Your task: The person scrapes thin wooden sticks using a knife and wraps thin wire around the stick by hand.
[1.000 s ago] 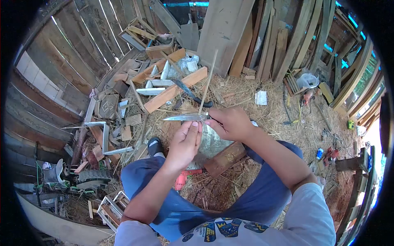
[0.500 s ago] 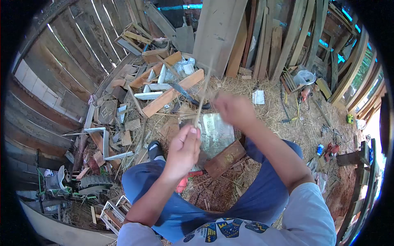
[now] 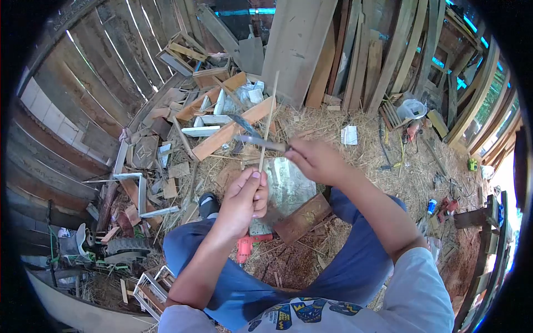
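Note:
My left hand (image 3: 242, 198) is closed round the lower end of a thin pale wooden stick (image 3: 270, 119), which points up and away from me. In my right hand (image 3: 317, 161) is the handle of a knife (image 3: 261, 142). Its blade points left and crosses the stick above my left fingers; whether they touch I cannot tell. Below the hands lies a greyish flat slab (image 3: 288, 186), with a brown wood block (image 3: 302, 219) at its near right.
A red tool (image 3: 244, 250) lies between my legs. Beyond the hands are an orange-brown plank (image 3: 214, 143) and white frame pieces (image 3: 201, 131). Tall boards (image 3: 300, 50) lean at the back. A white paper (image 3: 349, 135) lies on the straw-covered floor.
My right hand moved up and away from the stick, then came back down with the knife across it. The stick has tilted slightly left, and my left hand still holds it.

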The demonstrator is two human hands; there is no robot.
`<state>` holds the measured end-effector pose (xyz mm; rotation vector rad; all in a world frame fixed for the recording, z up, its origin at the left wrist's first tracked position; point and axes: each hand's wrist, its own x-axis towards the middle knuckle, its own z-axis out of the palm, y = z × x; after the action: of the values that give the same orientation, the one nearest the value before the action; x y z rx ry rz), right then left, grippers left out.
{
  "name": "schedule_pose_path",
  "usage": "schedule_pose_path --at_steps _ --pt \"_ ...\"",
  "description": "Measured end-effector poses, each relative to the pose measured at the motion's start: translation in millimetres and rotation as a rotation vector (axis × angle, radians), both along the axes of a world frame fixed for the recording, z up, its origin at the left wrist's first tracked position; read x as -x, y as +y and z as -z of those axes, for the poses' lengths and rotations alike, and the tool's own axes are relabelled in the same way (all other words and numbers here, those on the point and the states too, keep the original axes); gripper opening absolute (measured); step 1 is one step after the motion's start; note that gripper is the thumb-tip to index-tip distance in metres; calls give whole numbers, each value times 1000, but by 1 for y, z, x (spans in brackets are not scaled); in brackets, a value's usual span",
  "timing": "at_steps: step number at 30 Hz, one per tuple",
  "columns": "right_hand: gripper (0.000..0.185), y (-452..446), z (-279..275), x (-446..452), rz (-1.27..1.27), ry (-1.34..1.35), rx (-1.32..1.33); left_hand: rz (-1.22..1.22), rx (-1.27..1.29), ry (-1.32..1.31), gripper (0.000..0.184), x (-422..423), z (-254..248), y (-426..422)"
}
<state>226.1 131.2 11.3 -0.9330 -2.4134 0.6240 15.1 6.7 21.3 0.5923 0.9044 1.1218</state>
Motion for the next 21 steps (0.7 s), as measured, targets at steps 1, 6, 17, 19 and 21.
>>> schedule_pose_path --at_steps 1,6,17,19,21 --pt "31 -2 4 3 -72 -63 -10 18 7 -14 22 0 1 0" --pt "31 -6 21 7 -186 -60 -79 0 9 100 22 -2 7 2" --pt "31 -6 15 12 -72 -63 -352 -51 -91 231 26 -13 3 -8" --pt "31 0 13 7 -44 -128 -339 -38 -82 185 26 -11 2 -10" --pt "30 27 23 0 299 -71 -220 -2 -46 223 25 -14 -4 -18"
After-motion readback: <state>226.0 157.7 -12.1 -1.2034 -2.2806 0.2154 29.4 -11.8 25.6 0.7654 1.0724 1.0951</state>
